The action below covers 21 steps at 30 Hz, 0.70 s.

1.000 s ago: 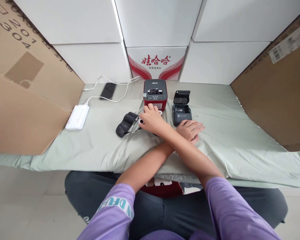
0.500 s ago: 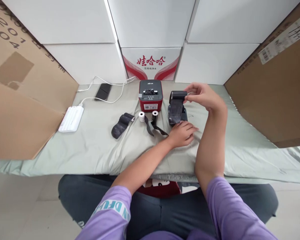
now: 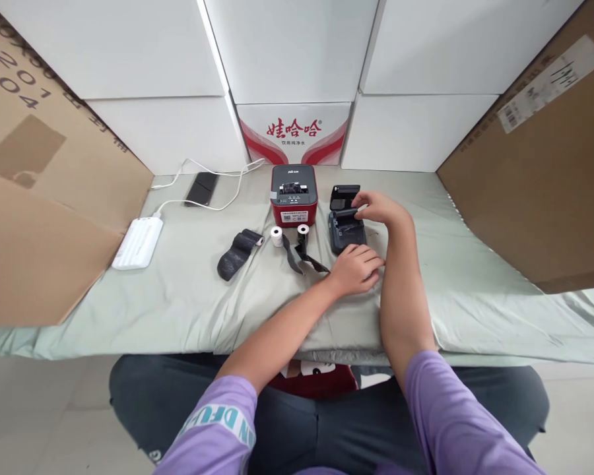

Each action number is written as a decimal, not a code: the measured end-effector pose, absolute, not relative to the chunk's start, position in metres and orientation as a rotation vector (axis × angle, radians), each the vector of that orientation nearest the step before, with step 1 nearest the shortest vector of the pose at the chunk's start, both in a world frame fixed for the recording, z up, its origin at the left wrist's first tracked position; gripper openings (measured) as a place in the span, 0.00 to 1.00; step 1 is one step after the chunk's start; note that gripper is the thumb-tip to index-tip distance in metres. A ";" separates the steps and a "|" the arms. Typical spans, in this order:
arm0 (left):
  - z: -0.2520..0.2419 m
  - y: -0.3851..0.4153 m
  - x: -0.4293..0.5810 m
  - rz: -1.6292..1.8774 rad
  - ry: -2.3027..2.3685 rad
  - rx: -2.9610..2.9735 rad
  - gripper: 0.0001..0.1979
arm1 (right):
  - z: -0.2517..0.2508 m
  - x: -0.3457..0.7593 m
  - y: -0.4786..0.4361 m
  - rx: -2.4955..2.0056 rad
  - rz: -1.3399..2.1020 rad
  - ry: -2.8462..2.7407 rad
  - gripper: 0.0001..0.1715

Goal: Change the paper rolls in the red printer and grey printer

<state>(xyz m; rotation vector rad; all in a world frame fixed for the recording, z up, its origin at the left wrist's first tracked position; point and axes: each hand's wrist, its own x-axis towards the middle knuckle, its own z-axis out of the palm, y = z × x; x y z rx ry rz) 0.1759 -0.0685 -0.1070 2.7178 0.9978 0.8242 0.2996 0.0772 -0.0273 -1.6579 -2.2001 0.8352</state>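
Observation:
A small black portable printer (image 3: 347, 239) lies on the cloth with its lid (image 3: 345, 197) raised at the far side. In its bay sits a black paper roll (image 3: 345, 216), a dark strip running toward the near side. My right hand (image 3: 382, 210) reaches in from the right, thumb and fingers at the roll's right end. My left hand (image 3: 357, 269) rests palm down at the printer's near edge, fingers extended and partly covering that edge. Left of it stand two small rolls, a white-topped one (image 3: 276, 236) and a black-sided one (image 3: 303, 232), with dark strips trailing.
A red and black desktop printer (image 3: 294, 196) stands behind the small rolls. Farther left lie a partly unwound black roll (image 3: 240, 253), a phone (image 3: 201, 189) and a white power bank (image 3: 137, 243) with a cable. Cardboard boxes (image 3: 534, 198) flank both sides; white boxes (image 3: 420, 132) form the back.
My right hand has lowered the black roll from above the printer into its bay, and the raised lid now shows. My left hand stays by the near edge. The view has shifted slightly.

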 end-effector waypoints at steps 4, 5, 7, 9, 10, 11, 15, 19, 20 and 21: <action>-0.107 -0.068 0.175 0.836 1.008 2.726 0.11 | -0.027 0.291 0.073 -1.697 0.796 -2.304 0.08; -0.107 -0.068 0.175 0.840 1.014 2.723 0.11 | -0.026 0.288 0.072 -1.690 0.786 -2.307 0.07; -0.107 -0.068 0.174 0.854 1.029 2.709 0.11 | -0.023 0.284 0.069 -1.678 0.703 -2.241 0.07; -0.107 -0.067 0.174 0.889 1.056 2.682 0.11 | -0.021 0.283 0.068 -1.683 0.545 -2.106 0.10; -0.108 -0.067 0.173 0.915 1.084 2.660 0.11 | -0.020 0.282 0.067 -1.689 0.454 -2.037 0.11; -0.108 -0.067 0.173 0.944 1.121 2.635 0.11 | -0.019 0.282 0.066 -1.691 0.366 -1.983 0.13; -0.108 -0.067 0.173 1.038 1.254 2.536 0.12 | -0.017 0.278 0.062 -1.611 0.248 -1.978 0.19; -0.108 -0.068 0.172 1.075 1.242 2.523 0.11 | -0.007 0.273 0.054 -1.576 0.380 -2.071 0.22; -0.108 -0.068 0.171 1.082 1.237 2.526 0.11 | -0.002 0.273 0.052 -1.591 0.413 -2.086 0.20; -0.107 -0.068 0.171 1.094 1.236 2.527 0.11 | 0.003 0.273 0.049 -1.607 0.456 -2.104 0.19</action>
